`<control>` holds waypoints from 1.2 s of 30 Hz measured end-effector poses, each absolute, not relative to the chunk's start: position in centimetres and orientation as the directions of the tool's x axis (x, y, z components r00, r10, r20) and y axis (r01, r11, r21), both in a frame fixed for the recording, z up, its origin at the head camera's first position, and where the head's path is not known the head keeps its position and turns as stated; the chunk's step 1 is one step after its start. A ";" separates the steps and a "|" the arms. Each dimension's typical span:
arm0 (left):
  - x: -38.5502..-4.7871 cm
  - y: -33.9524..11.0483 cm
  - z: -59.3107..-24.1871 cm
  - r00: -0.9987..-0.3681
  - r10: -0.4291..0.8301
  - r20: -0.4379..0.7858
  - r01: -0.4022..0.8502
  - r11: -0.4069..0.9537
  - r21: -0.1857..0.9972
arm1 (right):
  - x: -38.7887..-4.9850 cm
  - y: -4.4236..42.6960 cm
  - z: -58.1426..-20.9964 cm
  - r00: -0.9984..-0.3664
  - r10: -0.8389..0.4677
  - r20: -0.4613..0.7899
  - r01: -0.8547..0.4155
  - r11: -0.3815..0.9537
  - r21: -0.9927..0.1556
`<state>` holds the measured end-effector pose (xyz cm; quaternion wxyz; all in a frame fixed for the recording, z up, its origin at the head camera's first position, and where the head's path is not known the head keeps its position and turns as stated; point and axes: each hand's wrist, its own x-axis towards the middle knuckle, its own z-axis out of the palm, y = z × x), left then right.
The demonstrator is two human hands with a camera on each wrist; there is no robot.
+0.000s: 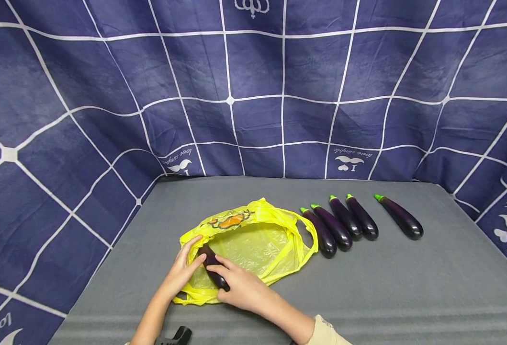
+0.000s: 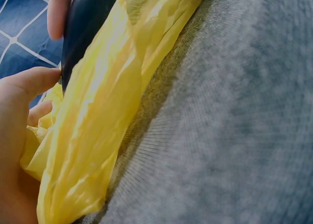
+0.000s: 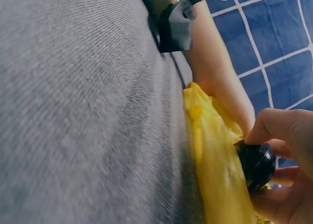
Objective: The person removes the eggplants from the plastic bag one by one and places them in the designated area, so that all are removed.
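Observation:
A yellow plastic bag (image 1: pixel 253 242) lies on its side with its mouth spread wide, an orange print on its upper part. Inside its left end, the right hand (image 1: pixel 242 285) grips an eggplant (image 1: pixel 217 272) by its rounded lower end. At the bag's left rim, the left hand (image 1: pixel 183 269) holds the plastic, thumb near the eggplant; its other fingers are partly hidden. The left wrist view shows the dark eggplant (image 2: pixel 88 26) behind the yellow plastic (image 2: pixel 98 121). In the right wrist view, fingers curl round the eggplant's glossy end (image 3: pixel 259 165).
Several eggplants with green caps lie right of the bag on the grey cloth surface (image 1: pixel 365 287), the nearest eggplant (image 1: pixel 320 235) close to a bag handle. One eggplant (image 1: pixel 401 219) lies apart, farther right. A blue white-lined curtain (image 1: pixel 257 120) hangs behind and at the sides.

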<state>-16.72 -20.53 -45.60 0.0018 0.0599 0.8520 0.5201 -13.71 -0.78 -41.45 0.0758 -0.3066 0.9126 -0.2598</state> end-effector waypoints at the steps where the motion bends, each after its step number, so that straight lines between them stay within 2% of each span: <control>1: -16.7 -20.5 -45.6 -0.993 0.102 0.060 0.100 0.451 0.887 | -13.7 -0.6 -41.3 -0.799 -0.600 0.016 -0.519 0.678 -0.520; 21: -16.5 -20.5 -45.8 -0.993 0.094 0.065 0.101 0.462 0.881 | -12.2 3.0 -40.5 -0.811 -0.584 0.021 -0.487 0.656 -0.577; 36: -16.7 -20.6 -46.0 -0.991 0.098 0.088 0.123 0.467 0.876 | -11.2 6.8 -40.0 -0.830 -0.547 0.105 -0.497 0.642 -0.584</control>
